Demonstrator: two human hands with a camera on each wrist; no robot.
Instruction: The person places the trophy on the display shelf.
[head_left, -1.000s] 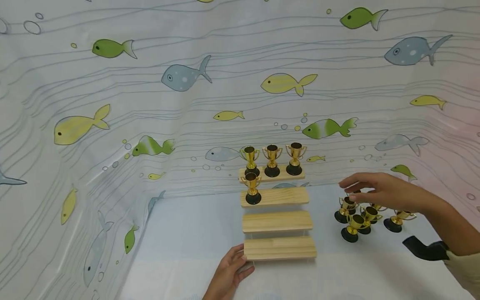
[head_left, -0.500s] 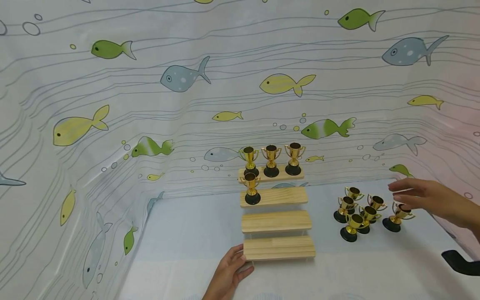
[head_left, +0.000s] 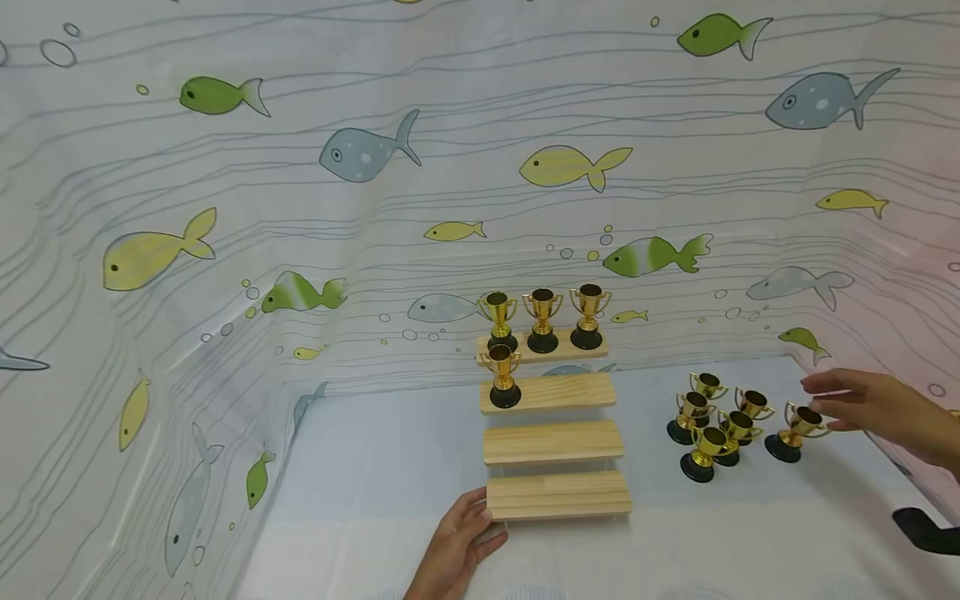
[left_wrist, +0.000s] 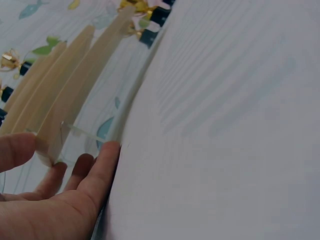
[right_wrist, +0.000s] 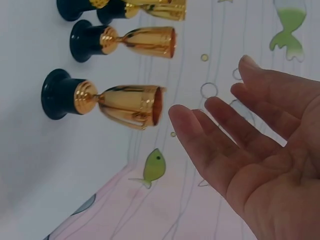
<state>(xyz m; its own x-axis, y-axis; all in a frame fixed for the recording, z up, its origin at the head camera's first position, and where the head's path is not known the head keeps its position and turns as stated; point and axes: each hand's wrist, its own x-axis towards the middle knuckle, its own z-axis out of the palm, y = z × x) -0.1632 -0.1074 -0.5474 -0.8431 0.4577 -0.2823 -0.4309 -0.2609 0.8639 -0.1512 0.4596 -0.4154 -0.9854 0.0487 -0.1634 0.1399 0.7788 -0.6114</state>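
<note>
My left hand [head_left: 459,533] holds the left end of the lowest board of a stepped wooden display stand [head_left: 558,504]; in the left wrist view, the thumb lies at the board's edge and the fingers [left_wrist: 102,162] reach beneath it. My right hand [head_left: 881,412] hovers with relaxed fingers just beyond the rightmost small gold trophy [head_left: 801,425], holding nothing. In the right wrist view, a fingertip comes close to that trophy's cup [right_wrist: 132,105]. Three trophies [head_left: 542,321] stand on the top board, and one trophy [head_left: 502,375] stands at the left end of the second board.
Several more gold trophies with black bases [head_left: 708,450] are grouped on the white tabletop [head_left: 360,467] to the right of the stand. A fish-patterned sheet [head_left: 300,200] hangs behind and along the sides. A black strap end [head_left: 922,529] hangs below the right wrist.
My right hand has moved right, from above the trophy group to beside the rightmost trophy, uncovering the trophies behind it. My left hand has stayed at the stand.
</note>
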